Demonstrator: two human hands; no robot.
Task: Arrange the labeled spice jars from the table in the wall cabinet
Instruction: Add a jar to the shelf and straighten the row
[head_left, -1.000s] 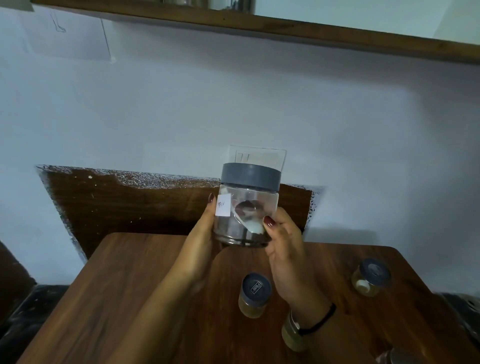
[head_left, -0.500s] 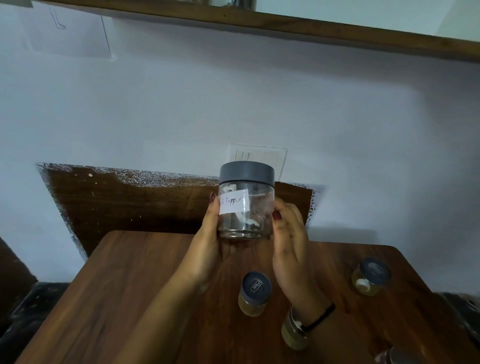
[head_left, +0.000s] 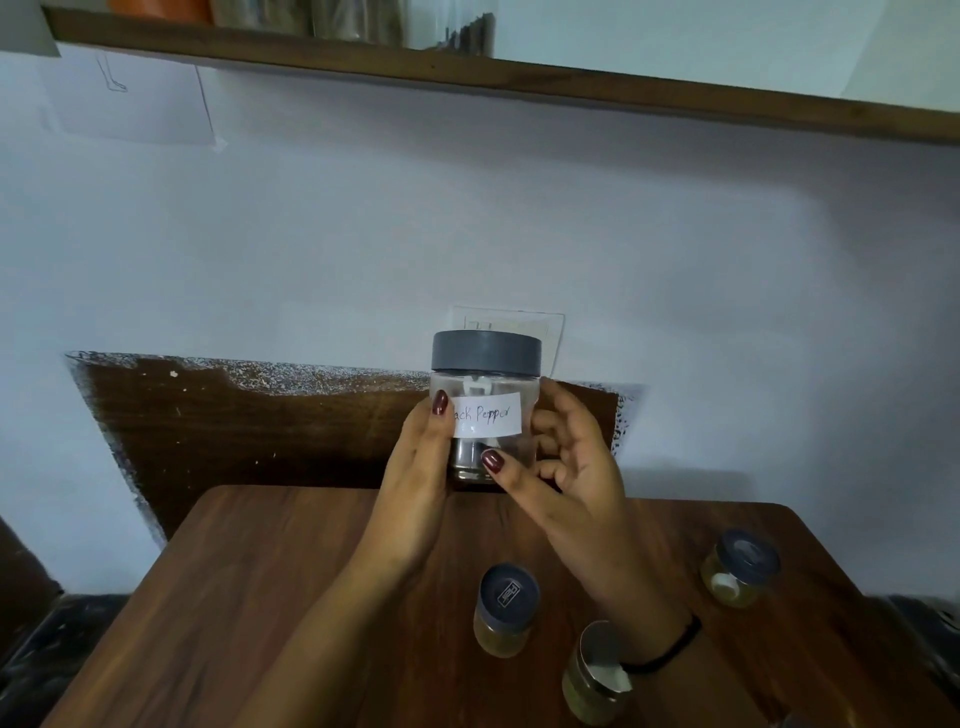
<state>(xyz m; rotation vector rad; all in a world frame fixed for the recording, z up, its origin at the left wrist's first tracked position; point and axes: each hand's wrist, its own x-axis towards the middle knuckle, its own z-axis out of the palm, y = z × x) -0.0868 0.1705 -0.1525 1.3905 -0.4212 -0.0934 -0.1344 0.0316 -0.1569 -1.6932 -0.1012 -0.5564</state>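
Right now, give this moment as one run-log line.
Black Pepper jar: held upright, lid on | left hand: grips jar | right hand: grips jar | small jars: on table

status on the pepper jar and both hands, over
Grip: left hand and right hand both on pepper jar, upright, lid on. Jar held above table, not yet on shelf. Small jars below on table, path up looks clear.

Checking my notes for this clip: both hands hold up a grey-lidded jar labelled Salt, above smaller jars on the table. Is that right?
Not quite: in the head view the label on the jar reads "ack Pepper", its start hidden by the left hand, not Salt. The rest holds: the right hand grips it too, above smaller jars on the table.
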